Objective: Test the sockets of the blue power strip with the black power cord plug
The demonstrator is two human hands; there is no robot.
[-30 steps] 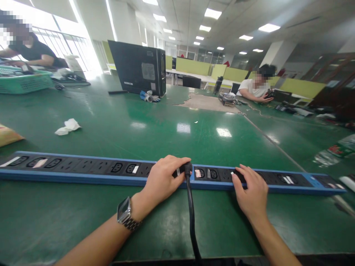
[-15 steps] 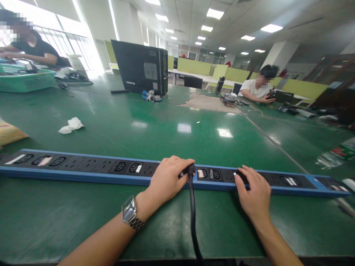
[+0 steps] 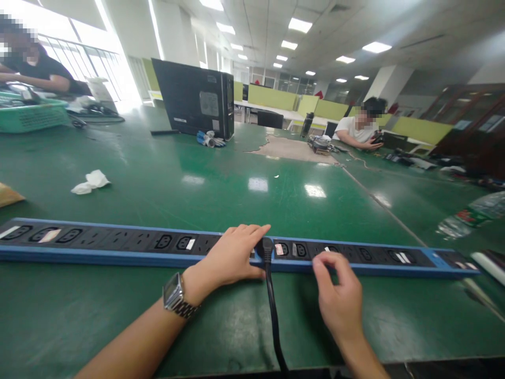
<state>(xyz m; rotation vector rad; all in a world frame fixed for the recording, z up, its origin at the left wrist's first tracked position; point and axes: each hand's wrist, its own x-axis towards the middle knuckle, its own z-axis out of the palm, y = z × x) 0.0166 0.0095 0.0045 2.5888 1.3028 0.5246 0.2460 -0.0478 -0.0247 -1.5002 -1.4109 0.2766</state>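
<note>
A long blue and black power strip lies across the table before me, with rows of sockets and small paper labels. A black plug sits at a socket near its middle, and its thick power cord runs down toward me. My left hand, with a watch on the wrist, rests over the strip beside the plug; its fingers are stretched and the thumb is spread apart, so it is open. At the strip's front edge, right of the plug, my right hand is closed in a pinch. What is between its fingertips is hidden.
Beyond the strip are crumpled tissue, a computer tower and gloves. A plastic bottle lies at right, a green basket stands at left. Two people sit at the table's far sides.
My left hand has loosened from the plug, its thumb now spread away. My right hand has drawn back and left, its fingers curling into a pinch. The view has shifted slightly.
</note>
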